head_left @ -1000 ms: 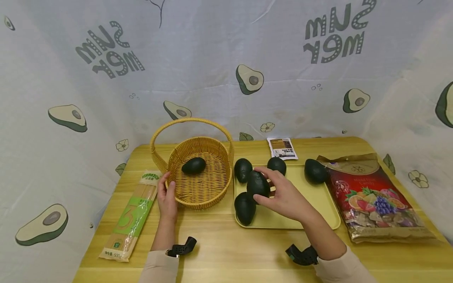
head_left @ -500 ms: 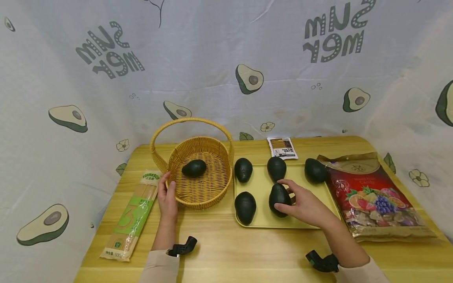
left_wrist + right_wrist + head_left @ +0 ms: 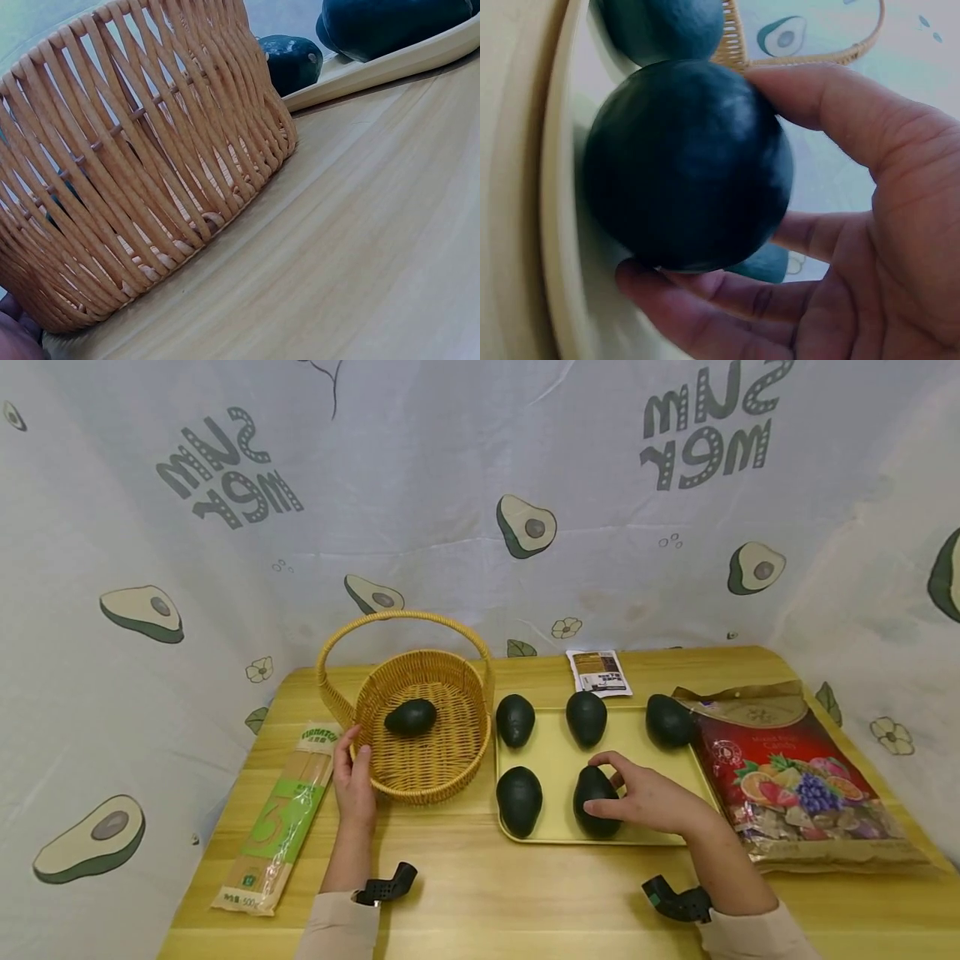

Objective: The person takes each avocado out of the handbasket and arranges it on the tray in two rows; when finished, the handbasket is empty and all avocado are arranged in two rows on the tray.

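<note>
In the head view my right hand [image 3: 652, 797] grips a dark green avocado [image 3: 595, 802] between thumb and fingers, low over the front middle of the yellow tray [image 3: 637, 835]. The right wrist view shows the same avocado [image 3: 690, 165] end-on, thumb on one side and fingers on the other. My left hand [image 3: 356, 789] holds the left side of a woven basket [image 3: 427, 793], thumb at the rim beside the handle's foot. One avocado [image 3: 411, 717] lies inside this basket. On the tray sit several more avocados, among them a front-left one [image 3: 519, 802] and a back-middle one [image 3: 587, 718].
A pack of noodles [image 3: 277, 827] lies left of the basket. A large red candy bag [image 3: 795, 785] lies right of the tray, near the back-right avocado [image 3: 669, 721]. Behind the tray is a small white packet [image 3: 598, 673]. A printed curtain [image 3: 450, 468] closes off the back.
My right hand has carried its avocado rightward, from beside the front-left avocado to the front middle of the tray, and lower. My left hand and the basket stay put.
</note>
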